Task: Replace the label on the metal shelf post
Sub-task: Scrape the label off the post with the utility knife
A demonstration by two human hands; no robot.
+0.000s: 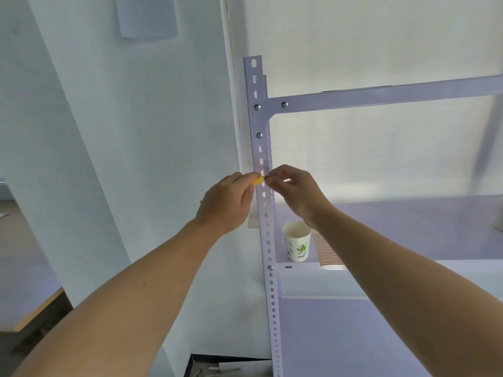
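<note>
A white perforated metal shelf post (265, 227) runs upright through the middle of the view. My left hand (227, 202) is closed around a small yellow tool (258, 182), whose tip touches the post's front at about mid-height. My right hand (295, 190) is just right of the post, with thumb and forefinger pinched together at the same spot. A faint pale label (260, 168) seems to lie on the post just above the fingertips. Whether the pinch holds its edge is too small to tell.
A paper cup (297, 244) with a green print stands on the shelf board (408, 229) right of the post. Beside it lies a sheet of orange labels (328, 253). A horizontal shelf beam (381, 97) crosses above. A white wall (136, 131) is to the left.
</note>
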